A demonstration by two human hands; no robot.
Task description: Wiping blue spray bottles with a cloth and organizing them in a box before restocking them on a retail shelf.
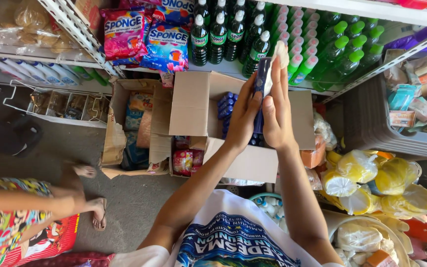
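I hold a dark blue slim bottle (261, 79) upright between both palms above an open cardboard box (193, 106). My left hand (243, 118) presses its left side. On its right side is my right hand (276, 106), which also pinches a small white cloth (281, 52) at the fingertips. Inside the box lie several more blue bottles (226, 105), partly hidden by my hands.
Shelves ahead carry green bottles (322, 44), dark bottles (218, 32) and bright detergent packets (144, 34). A second open box (129, 123) of goods sits left. Yellow bagged items (371, 183) lie right. Another person's arm and feet (82, 198) are at lower left.
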